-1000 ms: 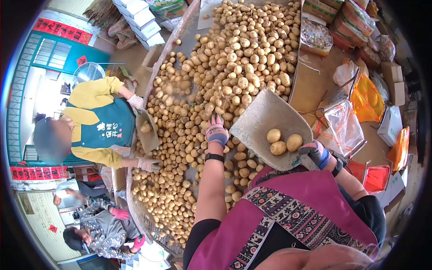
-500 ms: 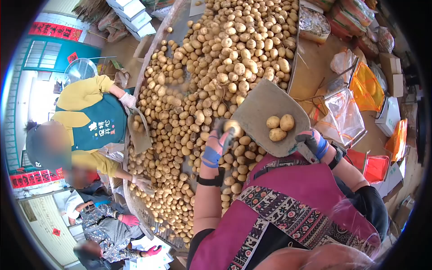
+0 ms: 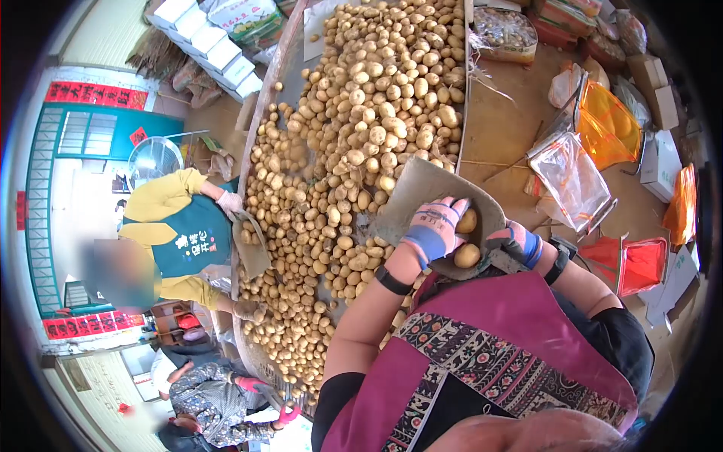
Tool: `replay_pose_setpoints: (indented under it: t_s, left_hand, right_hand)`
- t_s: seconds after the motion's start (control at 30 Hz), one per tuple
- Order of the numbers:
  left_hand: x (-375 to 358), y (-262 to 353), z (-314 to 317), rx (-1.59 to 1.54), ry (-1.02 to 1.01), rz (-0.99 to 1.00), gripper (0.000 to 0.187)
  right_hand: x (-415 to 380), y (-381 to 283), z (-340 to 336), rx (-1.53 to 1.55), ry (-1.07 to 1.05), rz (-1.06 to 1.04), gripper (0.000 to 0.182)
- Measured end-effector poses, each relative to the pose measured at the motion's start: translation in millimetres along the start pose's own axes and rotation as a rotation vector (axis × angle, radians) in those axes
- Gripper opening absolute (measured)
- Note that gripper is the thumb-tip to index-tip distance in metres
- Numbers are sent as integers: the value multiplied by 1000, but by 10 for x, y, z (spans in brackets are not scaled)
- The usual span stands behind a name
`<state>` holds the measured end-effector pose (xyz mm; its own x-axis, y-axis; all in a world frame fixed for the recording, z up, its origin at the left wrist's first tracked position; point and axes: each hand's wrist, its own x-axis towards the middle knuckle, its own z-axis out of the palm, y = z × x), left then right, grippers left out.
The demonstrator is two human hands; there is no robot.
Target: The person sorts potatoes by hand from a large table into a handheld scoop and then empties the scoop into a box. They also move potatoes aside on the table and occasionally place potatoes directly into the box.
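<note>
My right hand (image 3: pixel 517 245), in a glove with a blue cuff, is closed on the handle of a worn grey scoop (image 3: pixel 410 184). The scoop is held in front of my body, over the near right edge of the potato heap (image 3: pixel 361 113). Inside it I see an upper potato (image 3: pixel 468 221) and a lower potato (image 3: pixel 467 256). My left hand (image 3: pixel 435 227), gloved, lies over the scoop beside these potatoes, back upward, its fingers stretched out. Its palm side is hidden, and so is whatever lies beneath it.
Across the heap a co-worker in a green apron (image 3: pixel 188 237) holds another scoop (image 3: pixel 252 245). Another person in a patterned top (image 3: pixel 215 399) wears pink gloves. To my right stand frames with a clear bag (image 3: pixel 571 181), an orange bag (image 3: pixel 610 124) and a red bag (image 3: pixel 629 264).
My left hand has moved right from the heap, where it held a potato, to over the scoop. The scoop appears tilted differently. The whole view has shifted slightly.
</note>
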<state>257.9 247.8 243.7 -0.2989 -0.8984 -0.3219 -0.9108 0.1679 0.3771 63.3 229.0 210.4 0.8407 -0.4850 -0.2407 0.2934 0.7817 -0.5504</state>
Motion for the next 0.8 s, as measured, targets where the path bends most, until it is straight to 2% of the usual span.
replay_pose_setpoints:
  t_s: [0.07,0.1,0.2,0.23,0.27,0.3,0.33,0.4,0.43,0.47,0.53,0.57,0.67,0.7,0.73,0.8]
  left_hand:
    - [-61,41,-5,-178,196,22,69]
    - [-102,56,-18,-360,307,47,71]
    - [-241,-138,-12,-1332,315,127,77]
    - [-315,55,-149,-1687,254,166,75]
    - [-391,341,-338,-2042,180,202,73]
    - [-370,587,-402,-1764,421,151,62]
    - [-360,571,-357,-1760,423,149,62]
    - [-350,471,-240,-1929,249,267,50]
    - [-395,565,-304,-1897,267,98,51]
    - [-394,528,-236,-1895,272,96,51]
    - [-376,460,-138,-2166,99,319,49]
    - [-387,525,-152,-2166,102,316,49]
    - [-449,905,-313,-2048,435,43,41]
    - [-458,973,-321,-1961,515,39,36]
    - [-490,960,-299,-1964,507,42,36]
    - [-596,865,-295,-1757,476,357,30]
  right_hand:
    - [-62,-65,-25,-75,35,-46,16]
    - [-200,-157,2,-84,47,-17,16]
    - [-380,-57,-466,93,193,124,16]
    - [-430,-268,-251,182,98,112,19]
    - [-462,-251,-325,181,92,106,19]
    - [-531,-182,-384,177,93,98,19]
    - [-554,-165,-465,174,95,92,19]
    - [-531,-109,-514,171,101,80,19]
    - [-627,-45,-631,168,104,76,20]
    - [-656,-27,-729,164,106,72,20]
    - [-814,95,-921,152,109,66,20]
    - [-863,141,-994,149,113,62,20]
    - [-843,284,-1178,149,137,41,21]
    - [-831,315,-1204,149,150,31,21]
    - [-789,313,-1208,144,162,21,21]
    - [-899,394,-1308,120,183,-7,22]
